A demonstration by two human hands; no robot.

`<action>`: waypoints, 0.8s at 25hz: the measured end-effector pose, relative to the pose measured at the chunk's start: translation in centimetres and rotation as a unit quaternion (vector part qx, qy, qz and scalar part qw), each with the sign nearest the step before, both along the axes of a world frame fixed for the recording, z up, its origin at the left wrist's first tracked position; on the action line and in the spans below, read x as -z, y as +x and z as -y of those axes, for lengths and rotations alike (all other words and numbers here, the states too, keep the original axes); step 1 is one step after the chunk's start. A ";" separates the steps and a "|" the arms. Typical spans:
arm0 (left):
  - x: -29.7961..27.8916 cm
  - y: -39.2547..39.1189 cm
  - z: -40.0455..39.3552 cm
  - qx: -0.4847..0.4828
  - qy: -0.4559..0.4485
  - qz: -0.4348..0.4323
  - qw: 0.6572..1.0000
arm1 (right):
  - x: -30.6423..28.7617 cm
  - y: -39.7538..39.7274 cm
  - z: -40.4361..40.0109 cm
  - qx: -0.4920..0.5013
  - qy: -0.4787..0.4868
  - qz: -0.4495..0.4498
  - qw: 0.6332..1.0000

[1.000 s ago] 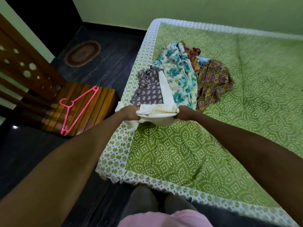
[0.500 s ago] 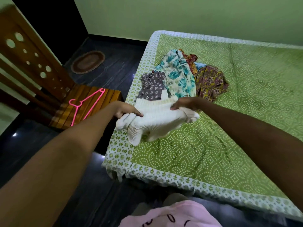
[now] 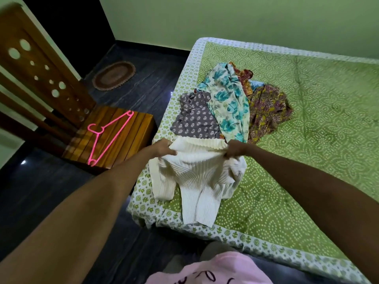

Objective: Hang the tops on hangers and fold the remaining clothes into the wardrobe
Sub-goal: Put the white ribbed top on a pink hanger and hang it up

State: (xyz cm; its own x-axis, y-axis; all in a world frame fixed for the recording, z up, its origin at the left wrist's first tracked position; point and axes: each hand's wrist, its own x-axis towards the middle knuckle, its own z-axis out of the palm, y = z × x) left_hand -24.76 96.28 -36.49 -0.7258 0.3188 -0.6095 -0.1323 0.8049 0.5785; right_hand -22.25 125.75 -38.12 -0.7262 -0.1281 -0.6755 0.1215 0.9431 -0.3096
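While hanging, cream top (image 3: 196, 181), between gripping fingers (image 3: 171, 151)

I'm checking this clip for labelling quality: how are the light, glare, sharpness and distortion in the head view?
Head view: dim, greenish light; the floor is nearly black with small glare spots; wide-angle bending stretches the forearms and curves the bed edge; both hands' grip on the white top is fairly sharp, the pink hanger clear.

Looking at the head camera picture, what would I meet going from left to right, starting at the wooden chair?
Wooden chair → pink hanger on its seat → left hand → cream ribbed top → right hand → brown and yellow patterned garment → open stretch of green bedspread.
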 end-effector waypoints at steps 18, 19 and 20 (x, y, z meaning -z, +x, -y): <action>10.6 -8.9 1.7 -0.223 0.104 0.024 0.969 | 8.6 -10.7 2.7 0.182 0.027 -0.141 0.973; 11.1 -9.4 2.3 -0.223 0.095 0.022 0.970 | 9.4 -11.2 3.4 0.164 0.020 -0.129 0.978; 11.5 -9.8 3.1 -0.224 0.088 0.023 0.970 | 10.0 -11.5 4.3 0.145 0.010 -0.122 0.982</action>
State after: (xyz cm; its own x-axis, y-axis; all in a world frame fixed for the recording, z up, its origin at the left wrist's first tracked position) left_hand -34.56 93.23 -47.98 -0.7889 0.0791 -0.6094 -0.4756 0.5492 0.6871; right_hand -33.73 121.42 -48.13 -0.8704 0.1188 -0.4778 0.3100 0.8862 -0.3444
